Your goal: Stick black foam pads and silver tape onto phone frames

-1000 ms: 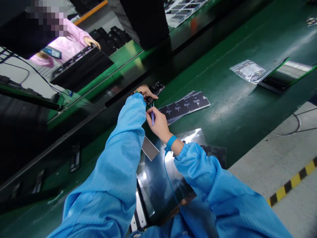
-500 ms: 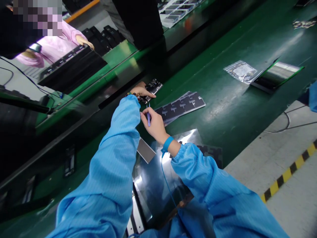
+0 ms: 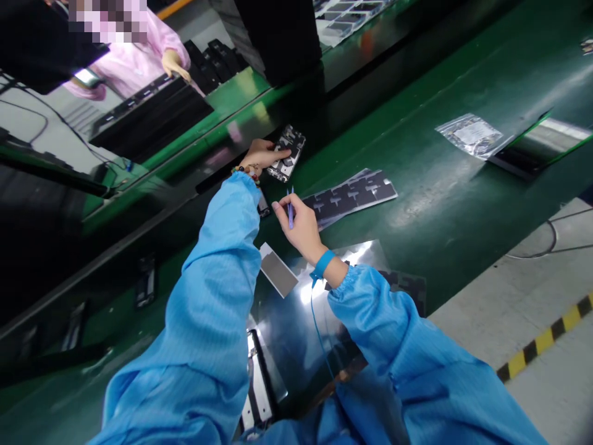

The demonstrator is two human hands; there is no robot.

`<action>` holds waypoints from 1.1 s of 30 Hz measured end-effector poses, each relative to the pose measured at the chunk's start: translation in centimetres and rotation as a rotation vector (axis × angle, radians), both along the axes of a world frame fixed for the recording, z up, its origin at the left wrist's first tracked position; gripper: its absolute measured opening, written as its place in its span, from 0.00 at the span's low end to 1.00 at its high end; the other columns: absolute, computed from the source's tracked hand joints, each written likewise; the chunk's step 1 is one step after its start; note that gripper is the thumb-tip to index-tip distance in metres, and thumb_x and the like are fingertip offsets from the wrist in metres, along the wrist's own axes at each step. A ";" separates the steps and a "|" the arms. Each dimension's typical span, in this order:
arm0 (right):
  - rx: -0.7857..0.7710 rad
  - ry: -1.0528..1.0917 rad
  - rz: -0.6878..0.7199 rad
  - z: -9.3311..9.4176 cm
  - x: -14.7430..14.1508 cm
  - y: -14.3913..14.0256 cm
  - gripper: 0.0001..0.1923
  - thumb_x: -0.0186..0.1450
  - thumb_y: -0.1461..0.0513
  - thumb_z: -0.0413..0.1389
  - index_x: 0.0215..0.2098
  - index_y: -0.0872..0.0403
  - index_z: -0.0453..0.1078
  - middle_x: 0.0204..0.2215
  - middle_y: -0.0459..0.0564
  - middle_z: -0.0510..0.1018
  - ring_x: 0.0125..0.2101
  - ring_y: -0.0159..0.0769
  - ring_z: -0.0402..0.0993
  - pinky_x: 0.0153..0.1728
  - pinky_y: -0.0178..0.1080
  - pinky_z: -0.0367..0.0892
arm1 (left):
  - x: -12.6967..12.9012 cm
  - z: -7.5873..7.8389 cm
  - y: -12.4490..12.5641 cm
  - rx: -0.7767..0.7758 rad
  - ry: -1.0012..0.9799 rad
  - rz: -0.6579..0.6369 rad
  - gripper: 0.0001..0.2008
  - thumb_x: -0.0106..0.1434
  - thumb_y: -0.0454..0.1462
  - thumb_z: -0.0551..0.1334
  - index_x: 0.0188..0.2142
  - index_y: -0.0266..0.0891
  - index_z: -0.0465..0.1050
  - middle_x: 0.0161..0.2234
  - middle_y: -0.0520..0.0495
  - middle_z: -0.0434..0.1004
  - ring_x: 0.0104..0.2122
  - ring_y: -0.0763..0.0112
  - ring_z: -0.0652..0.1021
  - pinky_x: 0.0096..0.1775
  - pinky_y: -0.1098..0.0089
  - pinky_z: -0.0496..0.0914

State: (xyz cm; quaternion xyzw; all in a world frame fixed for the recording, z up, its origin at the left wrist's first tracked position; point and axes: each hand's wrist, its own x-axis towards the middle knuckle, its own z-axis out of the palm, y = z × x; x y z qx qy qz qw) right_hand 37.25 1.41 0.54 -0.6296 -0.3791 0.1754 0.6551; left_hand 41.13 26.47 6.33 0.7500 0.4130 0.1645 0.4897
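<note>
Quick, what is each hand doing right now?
Left hand: closed on the phone frame.
Right hand: closed on the blue tweezers.

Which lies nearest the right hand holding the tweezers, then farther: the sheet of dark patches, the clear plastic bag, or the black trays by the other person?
From the right hand:
1. Sheet of dark patches, just beside it.
2. Clear plastic bag, far right.
3. Black trays, upper left across the belt; close to the bag's distance.

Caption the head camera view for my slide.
Left hand grips a phone frame; right hand holds blue tweezers.
</note>
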 end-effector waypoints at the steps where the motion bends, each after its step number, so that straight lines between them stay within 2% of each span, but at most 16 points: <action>1: -0.005 -0.022 -0.002 -0.2 0.1 -0.1 0.16 0.78 0.46 0.53 0.40 0.47 0.68 0.32 0.43 0.76 0.33 0.36 0.72 0.38 0.38 0.64 | -1.6 0.6 0.0 -0.009 -0.028 0.021 0.27 0.48 0.45 0.86 0.39 0.33 0.80 0.37 0.43 0.85 0.49 0.52 0.83 0.54 0.60 0.75; 4: -0.060 -0.136 0.020 -0.6 0.1 -0.5 0.12 0.76 0.50 0.55 0.42 0.48 0.70 0.36 0.47 0.79 0.35 0.39 0.73 0.41 0.40 0.66 | -8.8 2.7 -0.7 -0.018 -0.110 0.088 0.28 0.53 0.48 0.84 0.45 0.34 0.81 0.43 0.41 0.87 0.47 0.58 0.84 0.50 0.63 0.78; 7: -0.206 -0.328 0.081 -0.7 -0.3 0.2 0.10 0.75 0.53 0.57 0.48 0.49 0.71 0.40 0.49 0.81 0.38 0.41 0.76 0.44 0.41 0.67 | -19.3 4.1 -3.3 -0.046 -0.187 0.204 0.28 0.52 0.49 0.84 0.45 0.35 0.81 0.43 0.41 0.87 0.39 0.64 0.85 0.42 0.67 0.79; 9: -0.356 -0.486 0.118 -0.6 -0.9 1.9 0.12 0.73 0.53 0.60 0.52 0.48 0.71 0.42 0.50 0.81 0.39 0.41 0.77 0.44 0.40 0.68 | -27.0 4.2 -6.3 -0.109 -0.221 0.302 0.29 0.50 0.50 0.85 0.42 0.36 0.80 0.37 0.44 0.86 0.32 0.68 0.83 0.34 0.71 0.78; 13: -0.463 -0.594 0.095 -0.2 -2.8 6.8 0.17 0.69 0.55 0.65 0.53 0.52 0.71 0.47 0.59 0.82 0.45 0.49 0.77 0.47 0.45 0.67 | -40.8 2.7 -13.7 -0.158 -0.289 0.508 0.30 0.45 0.51 0.86 0.37 0.37 0.77 0.29 0.50 0.82 0.23 0.74 0.78 0.24 0.76 0.71; 15: -0.512 -0.618 0.049 -0.3 -3.6 8.9 0.22 0.67 0.52 0.66 0.52 0.55 0.71 0.48 0.66 0.81 0.47 0.55 0.75 0.48 0.49 0.66 | -46.1 1.4 -17.0 -0.168 -0.344 0.611 0.31 0.45 0.52 0.85 0.37 0.39 0.76 0.27 0.52 0.80 0.22 0.75 0.77 0.23 0.76 0.71; 17: -0.550 -0.651 0.007 -0.8 -4.0 10.2 0.26 0.66 0.48 0.66 0.53 0.57 0.70 0.49 0.71 0.79 0.50 0.59 0.74 0.50 0.54 0.65 | -50.0 0.0 -19.4 -0.170 -0.413 0.704 0.31 0.46 0.53 0.84 0.38 0.40 0.74 0.26 0.54 0.78 0.21 0.76 0.76 0.22 0.78 0.69; 20: -0.593 -0.716 -0.048 -1.6 -3.6 11.2 0.23 0.67 0.49 0.64 0.51 0.55 0.71 0.49 0.70 0.79 0.50 0.60 0.73 0.50 0.56 0.64 | -53.8 -1.7 -21.1 -0.188 -0.519 0.805 0.29 0.48 0.51 0.84 0.38 0.40 0.75 0.24 0.56 0.76 0.19 0.78 0.74 0.20 0.78 0.66; 22: -0.602 -0.711 -0.095 -1.7 -3.1 11.4 0.19 0.64 0.52 0.66 0.49 0.51 0.72 0.46 0.65 0.81 0.46 0.57 0.75 0.48 0.55 0.65 | -55.3 -2.3 -21.2 -0.212 -0.595 0.842 0.27 0.50 0.49 0.84 0.39 0.39 0.76 0.26 0.54 0.77 0.20 0.78 0.74 0.21 0.78 0.67; 24: -0.554 -0.662 -0.104 -1.1 -3.4 11.2 0.18 0.62 0.53 0.67 0.47 0.47 0.73 0.43 0.62 0.82 0.42 0.53 0.75 0.46 0.52 0.65 | -56.3 -2.4 -21.0 -0.231 -0.681 0.865 0.26 0.52 0.49 0.84 0.40 0.38 0.77 0.28 0.53 0.79 0.21 0.77 0.75 0.22 0.77 0.69; 26: -0.515 -0.702 -0.039 0.0 -5.2 10.4 0.19 0.61 0.53 0.68 0.47 0.45 0.72 0.41 0.59 0.82 0.39 0.49 0.75 0.42 0.50 0.66 | -57.0 -2.2 -20.9 -0.239 -0.765 0.879 0.24 0.54 0.48 0.83 0.40 0.38 0.78 0.29 0.52 0.80 0.22 0.77 0.76 0.23 0.76 0.70; 28: -0.451 -0.762 0.119 1.3 -9.2 8.9 0.21 0.60 0.50 0.69 0.48 0.44 0.72 0.39 0.53 0.81 0.35 0.46 0.75 0.39 0.46 0.66 | -57.6 -1.8 -20.9 -0.236 -0.833 0.893 0.23 0.57 0.48 0.82 0.42 0.39 0.79 0.30 0.51 0.80 0.23 0.77 0.77 0.24 0.76 0.70; 29: -0.378 -0.771 0.265 1.9 -11.8 7.9 0.22 0.60 0.49 0.68 0.49 0.45 0.72 0.39 0.52 0.81 0.35 0.45 0.75 0.39 0.45 0.66 | -57.8 -1.7 -21.0 -0.224 -0.860 0.897 0.22 0.58 0.48 0.82 0.42 0.39 0.79 0.30 0.51 0.80 0.23 0.76 0.78 0.24 0.76 0.70; 31: -0.229 -0.819 0.551 2.6 -18.1 5.8 0.22 0.60 0.49 0.66 0.48 0.47 0.72 0.42 0.53 0.82 0.37 0.45 0.75 0.40 0.44 0.66 | -58.2 -1.3 -21.2 -0.182 -0.900 0.896 0.22 0.60 0.49 0.81 0.44 0.40 0.79 0.31 0.50 0.82 0.25 0.74 0.80 0.26 0.75 0.72; 33: -0.177 -0.868 0.753 2.7 -24.7 3.9 0.20 0.60 0.51 0.65 0.46 0.48 0.72 0.38 0.51 0.82 0.35 0.45 0.73 0.40 0.44 0.65 | -58.6 -1.1 -21.4 -0.136 -0.931 0.889 0.22 0.61 0.50 0.80 0.45 0.41 0.79 0.32 0.49 0.83 0.27 0.71 0.82 0.29 0.72 0.74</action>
